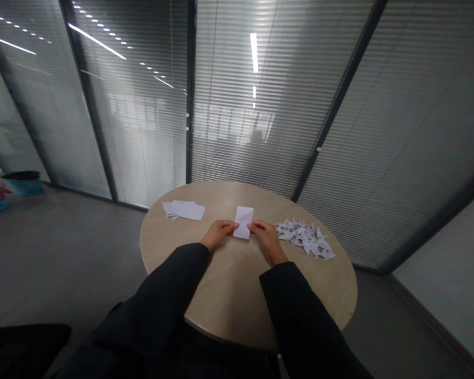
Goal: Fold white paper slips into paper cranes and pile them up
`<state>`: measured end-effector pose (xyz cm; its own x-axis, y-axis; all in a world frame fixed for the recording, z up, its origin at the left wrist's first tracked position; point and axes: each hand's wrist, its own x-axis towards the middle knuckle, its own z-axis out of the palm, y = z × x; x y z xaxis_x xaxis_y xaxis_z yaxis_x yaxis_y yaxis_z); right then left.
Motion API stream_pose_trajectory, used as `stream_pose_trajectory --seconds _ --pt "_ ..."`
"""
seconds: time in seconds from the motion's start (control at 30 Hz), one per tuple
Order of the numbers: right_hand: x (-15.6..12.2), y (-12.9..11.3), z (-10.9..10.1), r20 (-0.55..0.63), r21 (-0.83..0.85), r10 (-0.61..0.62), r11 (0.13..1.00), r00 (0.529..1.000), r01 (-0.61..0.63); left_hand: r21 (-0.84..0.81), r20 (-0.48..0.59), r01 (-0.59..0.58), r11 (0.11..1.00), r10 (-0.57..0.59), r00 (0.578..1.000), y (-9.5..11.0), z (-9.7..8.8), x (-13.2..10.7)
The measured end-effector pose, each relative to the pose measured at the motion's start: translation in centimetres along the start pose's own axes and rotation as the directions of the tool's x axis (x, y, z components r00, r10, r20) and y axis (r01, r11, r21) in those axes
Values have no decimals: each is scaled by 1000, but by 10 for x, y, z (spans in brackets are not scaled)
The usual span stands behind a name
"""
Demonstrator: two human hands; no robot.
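A folded white sheet of paper lies on the round wooden table, long side pointing away from me. My left hand pinches its near left edge, fingers closed on the paper. On the opposite side, my right hand grips the near right edge the same way. Both arms are in dark sleeves.
A small stack of flat white sheets rests at the table's left. A heap of several folded white paper figures sits at the right. Glass walls with blinds stand behind the table. Coloured bins are on the floor at far left.
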<state>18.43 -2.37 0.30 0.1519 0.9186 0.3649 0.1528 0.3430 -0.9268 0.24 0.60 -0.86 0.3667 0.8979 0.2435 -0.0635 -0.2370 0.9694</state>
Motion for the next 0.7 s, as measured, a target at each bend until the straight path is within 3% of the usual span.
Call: stream_pose_trajectory --seconds 0.33,0.43,0.57,0.63,0.7 --pt "-1 0 2 215 -114 19 993 976 6 -163 -191 -37 986 5 982 6 1 -1" --pt "2 8 1 225 -119 36 993 974 -9 -150 -238 -53 987 16 971 4 -1 0" --pt "5 13 -4 40 -90 -46 995 998 49 0 -260 -46 999 44 965 1 -3 3" --pt "5 10 -5 -11 -160 -165 974 986 161 159 -218 -58 985 93 972 1 -3 2" --pt "3 6 -5 25 -288 -320 905 947 313 340 -144 -108 934 165 976 3 -2 -1"
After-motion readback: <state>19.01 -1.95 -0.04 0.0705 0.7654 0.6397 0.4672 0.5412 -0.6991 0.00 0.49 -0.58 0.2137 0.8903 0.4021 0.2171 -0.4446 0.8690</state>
